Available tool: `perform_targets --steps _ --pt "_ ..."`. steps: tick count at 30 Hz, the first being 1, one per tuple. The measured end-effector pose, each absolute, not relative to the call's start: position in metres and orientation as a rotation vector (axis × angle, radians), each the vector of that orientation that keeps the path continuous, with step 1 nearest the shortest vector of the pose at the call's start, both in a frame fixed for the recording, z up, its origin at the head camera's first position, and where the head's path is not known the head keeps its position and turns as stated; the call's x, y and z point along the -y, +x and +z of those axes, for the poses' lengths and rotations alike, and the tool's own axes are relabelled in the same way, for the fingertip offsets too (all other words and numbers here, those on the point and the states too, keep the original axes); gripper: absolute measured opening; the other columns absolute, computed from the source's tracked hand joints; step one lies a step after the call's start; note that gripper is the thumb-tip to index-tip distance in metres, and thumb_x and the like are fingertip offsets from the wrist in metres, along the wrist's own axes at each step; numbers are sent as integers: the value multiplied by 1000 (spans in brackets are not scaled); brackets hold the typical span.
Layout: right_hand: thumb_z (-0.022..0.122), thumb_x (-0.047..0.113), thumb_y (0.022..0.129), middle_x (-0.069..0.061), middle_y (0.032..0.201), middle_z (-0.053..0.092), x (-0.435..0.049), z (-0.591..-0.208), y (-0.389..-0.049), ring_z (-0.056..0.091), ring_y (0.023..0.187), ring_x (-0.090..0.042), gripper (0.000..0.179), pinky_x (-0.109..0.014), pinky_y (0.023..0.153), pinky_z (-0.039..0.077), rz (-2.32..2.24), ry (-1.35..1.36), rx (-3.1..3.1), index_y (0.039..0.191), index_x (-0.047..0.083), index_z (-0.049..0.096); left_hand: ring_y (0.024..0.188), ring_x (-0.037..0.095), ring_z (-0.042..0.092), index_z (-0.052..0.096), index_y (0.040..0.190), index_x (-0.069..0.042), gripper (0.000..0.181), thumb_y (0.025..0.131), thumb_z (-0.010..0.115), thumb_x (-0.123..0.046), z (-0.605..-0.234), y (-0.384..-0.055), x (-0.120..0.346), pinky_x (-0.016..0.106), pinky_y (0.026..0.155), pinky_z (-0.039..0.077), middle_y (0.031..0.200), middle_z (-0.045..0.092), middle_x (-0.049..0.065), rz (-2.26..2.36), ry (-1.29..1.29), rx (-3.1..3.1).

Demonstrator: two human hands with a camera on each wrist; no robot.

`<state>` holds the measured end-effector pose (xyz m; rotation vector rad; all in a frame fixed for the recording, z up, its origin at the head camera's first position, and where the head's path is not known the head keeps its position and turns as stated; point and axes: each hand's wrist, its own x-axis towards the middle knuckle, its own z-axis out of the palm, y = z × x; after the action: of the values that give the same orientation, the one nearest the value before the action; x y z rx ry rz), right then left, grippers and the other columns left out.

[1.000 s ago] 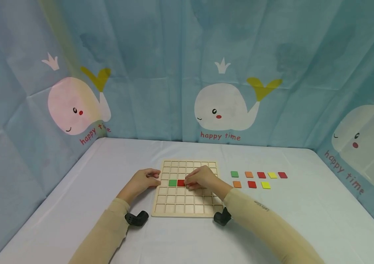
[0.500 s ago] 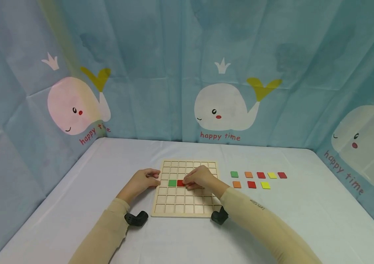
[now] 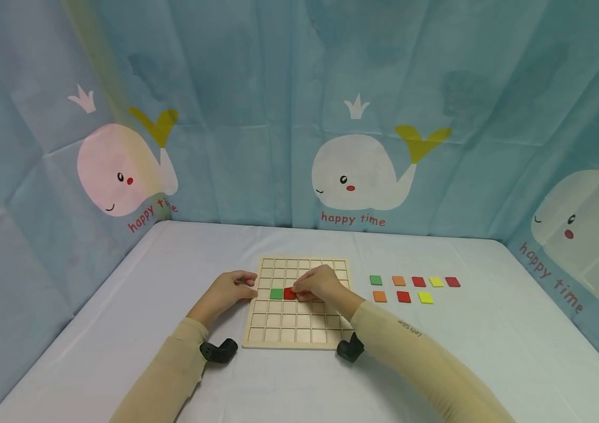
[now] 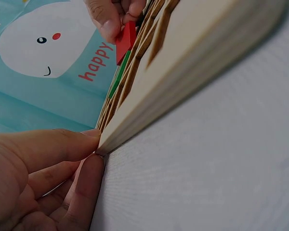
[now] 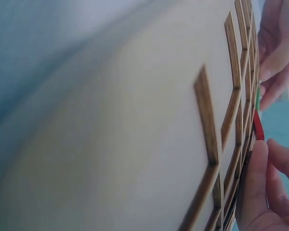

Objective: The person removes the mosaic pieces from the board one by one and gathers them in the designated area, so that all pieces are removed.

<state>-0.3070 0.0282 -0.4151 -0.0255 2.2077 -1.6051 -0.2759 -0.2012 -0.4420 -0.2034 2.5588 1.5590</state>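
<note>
A square wooden grid board [image 3: 299,345] lies on the white table in the head view. In one of its cells rests a flat green tile [image 3: 276,294]. Directly right of it is a red tile [image 3: 289,294], which my right hand [image 3: 323,284] pinches at its right side between thumb and fingers. The left wrist view shows this red tile [image 4: 126,43] tilted, standing up from the grid beside the green tile [image 4: 119,74]. My left hand [image 3: 223,295] holds the board's left edge, with thumb and fingertip on the rim.
Right of the board several loose tiles lie in two rows, among them a green tile [image 3: 375,280], an orange tile [image 3: 380,296], a red tile [image 3: 403,296] and a yellow tile [image 3: 425,298]. A blue whale-print curtain [image 3: 236,170] hangs behind the table.
The right hand and forearm have shifted slightly left. The red tile's far edge now looks more tilted. My left hand stays at the board's edge.
</note>
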Motion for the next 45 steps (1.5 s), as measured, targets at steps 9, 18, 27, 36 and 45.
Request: perform_targets --steps 9,18,27,36,45 --pt "75 1 84 -10 79 73 -30 -416 -305 65 55 -9 12 -25 62 59 -1614 -34 -2203 95 -4 72 92 16 61 61 133 -4 50 84 74 -9 -441 -276 201 25 78 55 117 62 11 1557 -199 -2561" --pt "74 2 85 -7 74 72 -50 -409 -306 65 55 -8 13 -22 61 58 -1621 3 -2203 96 -4 74 93 17 60 61 132 -3 50 84 74 -9 -441 -275 201 26 78 54 117 62 12 1535 -205 -2579" --pt "73 4 86 -6 76 71 -84 -401 -302 64 57 -7 17 -22 64 58 -1610 9 -2215 101 -6 73 95 18 61 59 134 -2 52 85 73 -8 -442 -276 201 26 79 56 118 62 13 1567 -204 -2559" --pt "73 6 88 -4 82 71 -113 -397 -297 64 61 -6 23 -21 67 58 -1634 16 -2200 106 -8 71 94 18 62 60 134 -2 50 85 73 -8 -444 -276 202 27 79 56 118 61 13 1576 -188 -2559" --pt "74 10 87 -2 79 71 -130 -397 -299 66 61 -6 22 -22 69 58 -1580 91 -2257 104 -4 72 93 17 61 60 134 -4 50 85 73 -9 -443 -277 202 26 78 56 117 62 12 1562 -202 -2566"
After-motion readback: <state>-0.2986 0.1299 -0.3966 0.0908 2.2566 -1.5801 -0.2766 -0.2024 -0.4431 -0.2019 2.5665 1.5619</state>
